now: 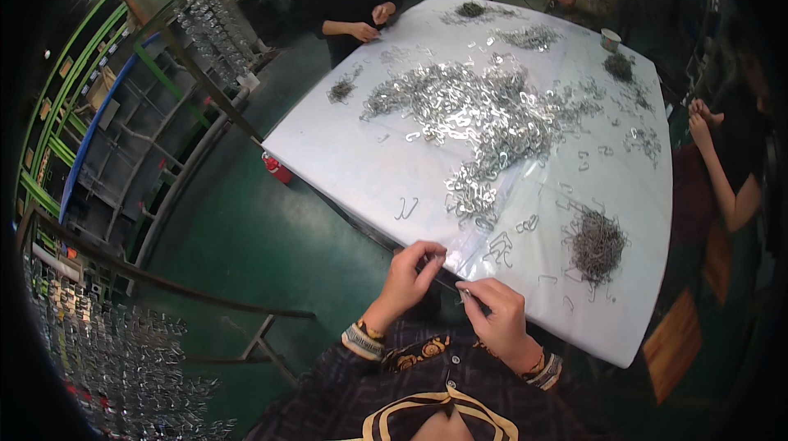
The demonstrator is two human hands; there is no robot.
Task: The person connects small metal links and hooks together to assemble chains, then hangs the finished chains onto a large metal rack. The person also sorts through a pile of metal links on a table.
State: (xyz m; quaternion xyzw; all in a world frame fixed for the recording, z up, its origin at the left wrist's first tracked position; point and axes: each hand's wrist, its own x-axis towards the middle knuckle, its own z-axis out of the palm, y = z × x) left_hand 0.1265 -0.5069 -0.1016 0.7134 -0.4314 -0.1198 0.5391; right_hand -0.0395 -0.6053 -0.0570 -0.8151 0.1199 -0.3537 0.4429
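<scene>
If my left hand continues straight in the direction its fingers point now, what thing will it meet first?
Your left hand would probably meet the clear plastic on the table first, then the shiny metal pieces. Its height is unclear, so it might pass above them.

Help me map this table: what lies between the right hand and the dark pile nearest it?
In the head view, a loose bent wire lies on the tabletop between the right hand and the dark pile.
</scene>
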